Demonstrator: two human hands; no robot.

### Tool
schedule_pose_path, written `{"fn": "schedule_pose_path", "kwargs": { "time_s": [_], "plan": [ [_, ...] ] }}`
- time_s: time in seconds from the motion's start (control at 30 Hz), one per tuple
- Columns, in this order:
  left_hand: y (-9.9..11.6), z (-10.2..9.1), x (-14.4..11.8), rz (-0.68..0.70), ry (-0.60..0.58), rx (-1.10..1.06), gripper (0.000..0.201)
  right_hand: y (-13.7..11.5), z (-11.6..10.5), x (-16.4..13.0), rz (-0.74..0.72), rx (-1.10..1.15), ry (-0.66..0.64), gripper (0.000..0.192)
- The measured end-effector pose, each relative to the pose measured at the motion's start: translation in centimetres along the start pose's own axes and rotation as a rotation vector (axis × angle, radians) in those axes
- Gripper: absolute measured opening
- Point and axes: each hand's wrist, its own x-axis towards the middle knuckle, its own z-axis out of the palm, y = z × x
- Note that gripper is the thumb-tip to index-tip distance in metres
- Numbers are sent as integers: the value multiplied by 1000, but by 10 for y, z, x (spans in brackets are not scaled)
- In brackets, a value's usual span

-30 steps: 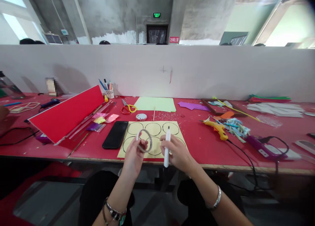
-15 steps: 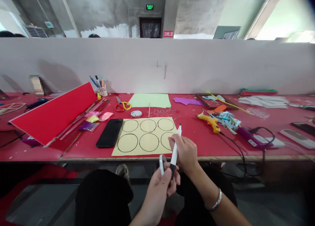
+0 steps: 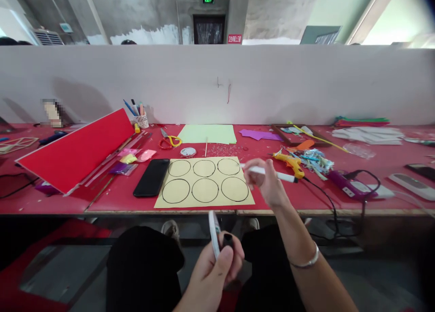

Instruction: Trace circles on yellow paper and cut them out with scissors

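My left hand (image 3: 212, 269) is low over my lap, below the table edge, gripping a thin tape ring (image 3: 214, 234) together with a black pen cap (image 3: 227, 240). My right hand (image 3: 267, 181) is raised above the red table (image 3: 292, 196), holding a white marker (image 3: 268, 172) level, pointing left to right. Just left of that hand lies a yellow sheet (image 3: 205, 183) with several black circles drawn on it.
A black phone (image 3: 151, 177) lies left of the sheet, beside a slanted red board (image 3: 76, 151). Scissors (image 3: 169, 142), a pen cup (image 3: 141, 119) and a green sheet (image 3: 208, 134) sit behind. A yellow glue gun (image 3: 290, 162), paper scraps and a purple device (image 3: 350, 185) with cable lie right.
My right hand pulled the marker away from my left hand and up over the table, leaving the black cap in my left hand. The left hand sank to my lap with the ring.
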Motion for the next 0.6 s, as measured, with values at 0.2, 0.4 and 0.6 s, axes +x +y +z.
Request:
{"fn": "schedule_pose_path", "kwargs": {
  "time_s": [0.2,0.4,0.6],
  "plan": [
    [7,-20,12,105,144,490,29,-57,7,-41,71,622,-63,58],
    [15,-17,8,187,207,646,27,-68,14,-50,67,658,-43,50],
    [13,-17,4,184,218,690,26,-64,17,-51,58,687,-129,51]
  ]
}}
